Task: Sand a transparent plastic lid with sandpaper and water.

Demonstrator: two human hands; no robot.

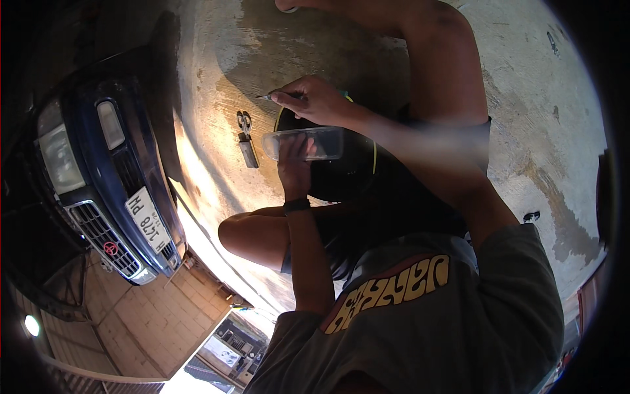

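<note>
My left hand (pixel 294 164) is closed on a clear plastic container (pixel 326 143), a shallow rectangular piece with rounded corners. Its fingers show through the plastic. Just beyond it, my right hand (pixel 314 98) pinches a slim, pointed, pen-like tool (pixel 268 97), its tip toward the left. Whether this is a pen or a craft knife I cannot tell. The tool is apart from the container. Beneath both hands, between my legs, is a round black object (pixel 341 180) with a yellow-green edge, partly hidden by my forearm and the container.
On the concrete floor (pixel 216 85) left of my hands lie scissors (pixel 244 121), touching a small dark rectangular item (pixel 249 152). A dark blue car (pixel 141 154) stands farther left. My bent legs flank the work. A small dark object (pixel 531 217) lies at the right.
</note>
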